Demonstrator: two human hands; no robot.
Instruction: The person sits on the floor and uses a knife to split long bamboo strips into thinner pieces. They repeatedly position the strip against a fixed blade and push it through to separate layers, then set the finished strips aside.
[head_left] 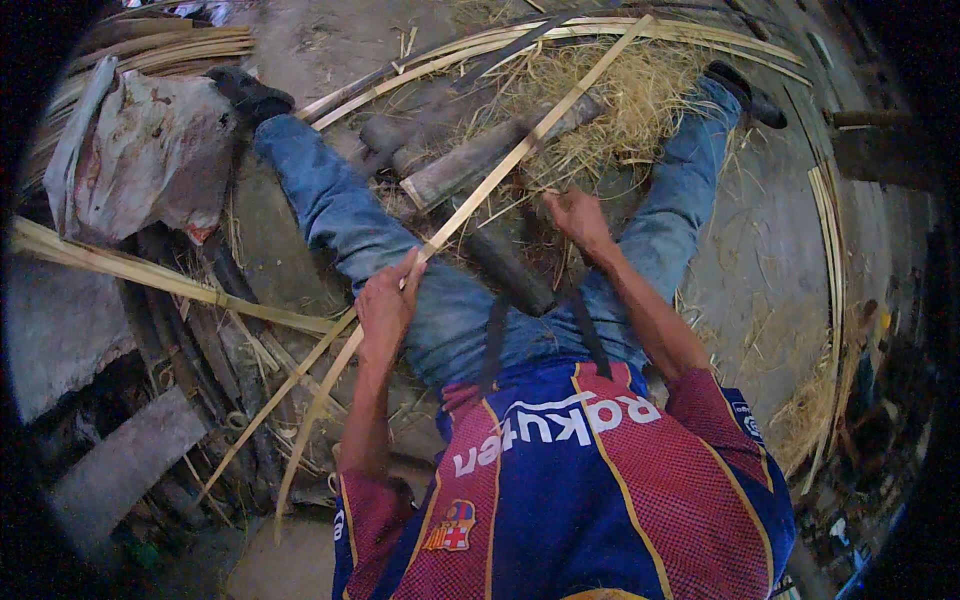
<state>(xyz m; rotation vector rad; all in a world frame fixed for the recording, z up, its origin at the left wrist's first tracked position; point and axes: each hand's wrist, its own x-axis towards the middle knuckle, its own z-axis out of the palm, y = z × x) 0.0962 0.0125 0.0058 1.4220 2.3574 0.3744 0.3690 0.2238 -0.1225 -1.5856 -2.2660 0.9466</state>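
Note:
A long, pale bamboo strip (510,160) runs diagonally from beside my left thigh up to the far middle. My left hand (385,305) is closed around it, thumb along its upper side. Past the hand, the strip's tail splits toward the lower left. My right hand (580,222) is closed between my knees, to the right of the strip. A thin, light sliver (508,208) ends near its fingertips, but what they grip is hidden. Under the strip lies a short wooden log (480,165). A dark round bar (512,268) points toward my lap.
Curly shavings (625,110) are heaped between my feet. Bent strips (700,35) arc across the far floor, and more strips (830,270) lie at the right. A bundle of strips (150,268) and a whitish sack (150,150) stand at the left, near a flat board (130,455).

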